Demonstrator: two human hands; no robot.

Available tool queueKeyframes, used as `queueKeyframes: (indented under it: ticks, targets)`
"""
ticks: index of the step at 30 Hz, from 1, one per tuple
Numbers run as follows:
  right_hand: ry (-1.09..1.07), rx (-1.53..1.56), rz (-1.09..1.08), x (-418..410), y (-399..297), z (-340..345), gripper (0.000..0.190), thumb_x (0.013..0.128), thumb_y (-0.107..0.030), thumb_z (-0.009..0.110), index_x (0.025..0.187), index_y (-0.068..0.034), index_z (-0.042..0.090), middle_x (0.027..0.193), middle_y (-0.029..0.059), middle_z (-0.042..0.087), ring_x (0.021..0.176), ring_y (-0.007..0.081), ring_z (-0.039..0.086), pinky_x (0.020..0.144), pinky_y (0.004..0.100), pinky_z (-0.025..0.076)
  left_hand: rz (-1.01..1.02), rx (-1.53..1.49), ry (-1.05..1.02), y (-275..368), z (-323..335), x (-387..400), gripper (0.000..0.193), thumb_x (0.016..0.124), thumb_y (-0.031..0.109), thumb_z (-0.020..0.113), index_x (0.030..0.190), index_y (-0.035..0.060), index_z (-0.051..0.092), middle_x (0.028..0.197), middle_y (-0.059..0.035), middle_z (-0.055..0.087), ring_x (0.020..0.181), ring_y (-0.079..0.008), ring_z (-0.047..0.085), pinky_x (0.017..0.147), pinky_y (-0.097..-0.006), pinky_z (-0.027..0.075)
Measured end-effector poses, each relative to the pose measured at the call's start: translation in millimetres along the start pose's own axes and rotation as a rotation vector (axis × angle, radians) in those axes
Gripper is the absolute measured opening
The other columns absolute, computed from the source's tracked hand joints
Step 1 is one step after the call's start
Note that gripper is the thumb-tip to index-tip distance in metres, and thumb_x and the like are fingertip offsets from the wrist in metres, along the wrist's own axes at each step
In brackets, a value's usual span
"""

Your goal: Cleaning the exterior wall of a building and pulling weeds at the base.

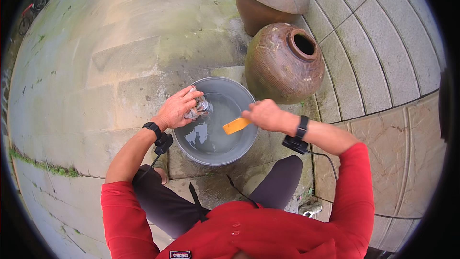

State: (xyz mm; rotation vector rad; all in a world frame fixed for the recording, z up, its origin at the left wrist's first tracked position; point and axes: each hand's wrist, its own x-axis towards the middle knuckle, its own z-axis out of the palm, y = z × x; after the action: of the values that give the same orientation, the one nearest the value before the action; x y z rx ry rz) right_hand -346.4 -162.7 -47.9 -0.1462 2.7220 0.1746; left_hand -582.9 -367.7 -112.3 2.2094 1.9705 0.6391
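A round grey metal basin (248,147) stands on the ground between my knees, with cloudy water (224,115) in it. My left hand (177,109) is at the basin's left rim. Its fingers hold a crumpled, wet, patterned cloth or plastic (197,106) just inside the wall; the material is hard to tell. Over the opposite rim, my right hand (266,115) grips one end of a flat orange-yellow piece (236,126). The free end of that piece points down and left above the water. What exactly it is, I cannot tell.
A ribbed brown earthenware jar (278,64) stands close behind the basin on the right. A second jar (269,0) with a broad grey top is farther back. Stone slabs (133,50) pave the left; tiles (373,68) cover the right. A small stone-like object (309,208) lies near my right knee.
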Motion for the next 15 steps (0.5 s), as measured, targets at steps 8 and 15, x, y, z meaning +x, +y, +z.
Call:
queueKeyframes:
  ticks: [8,15]
  targets:
    - [-0.332,-0.097,-0.205,85.1,-27.0,65.4,0.018,0.073,-0.014,0.064,0.089,-0.011,0.071,0.095,0.0106,0.069,0.086,0.0262,0.067,0.068,0.0376,0.053,0.041,-0.015,-0.004,2.8,-3.4,5.3,0.038,0.058,0.015,0.077,0.089,0.0072,0.055,0.122,-0.0025,0.052,0.122,-0.0314,0.043,0.096,-0.0403,0.041]
    - [0.139,0.343,0.131,-87.8,12.6,-25.1,0.043,0.072,-0.014,0.06,0.115,-0.012,0.055,0.085,0.0126,0.058,0.075,0.0318,0.062,0.063,0.0406,0.051,-0.008,-0.004,0.004,7.8,-3.1,2.8,0.039,0.055,0.015,0.078,0.086,0.0077,0.055,0.122,-0.0048,0.052,0.12,-0.0352,0.043,0.098,-0.0432,0.04]
